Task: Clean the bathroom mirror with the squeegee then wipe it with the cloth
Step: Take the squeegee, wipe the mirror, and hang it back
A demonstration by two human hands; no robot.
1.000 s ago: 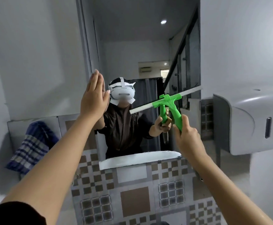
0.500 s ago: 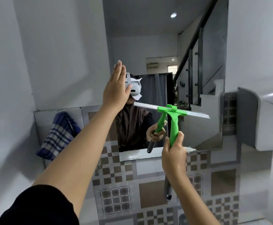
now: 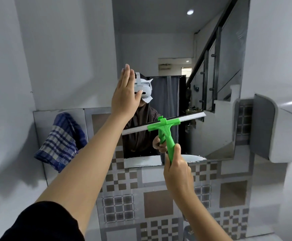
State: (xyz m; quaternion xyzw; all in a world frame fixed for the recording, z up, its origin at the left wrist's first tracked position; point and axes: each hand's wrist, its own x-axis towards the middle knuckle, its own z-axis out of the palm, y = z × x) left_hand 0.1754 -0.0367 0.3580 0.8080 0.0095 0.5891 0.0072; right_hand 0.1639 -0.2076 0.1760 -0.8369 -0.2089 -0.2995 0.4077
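Both arms were up in front of me, sleeve of the left one nearest the camera. My right hand (image 3: 177,173) was wrapped tight round the lower part of the green handle of the squeegee (image 3: 166,129), fist closed on it, thumb running up the back. Handle rose from the fist, leaning a bit left, to the crosshead; blade ran across it, long axis roughly horizontal but tilted, left end lower, right end higher. Blade sat against the lower half of the mirror (image 3: 176,49), approx mid-width, so the glass left to clear lay straight below the blade, btw it and the bottom edge, where a whitish band of what looked like foam or water sat. I judged the next pull had to go down toward my fist, blade kept flat to the glass.

My left hand (image 3: 126,100) was further out and higher, flat and open, fingers together pointing up, at the mirror's left edge; couldn't tell if the palm touched the glass. It held nothing.

Cloth (image 3: 61,141), blue checked, hung on the tiled wall (image 3: 159,204), left of the mirror, well apart from the squeegee and nearer my left hand, so that hand was the one to fetch it later. White dispenser (image 3: 284,129) stuck out on the right.
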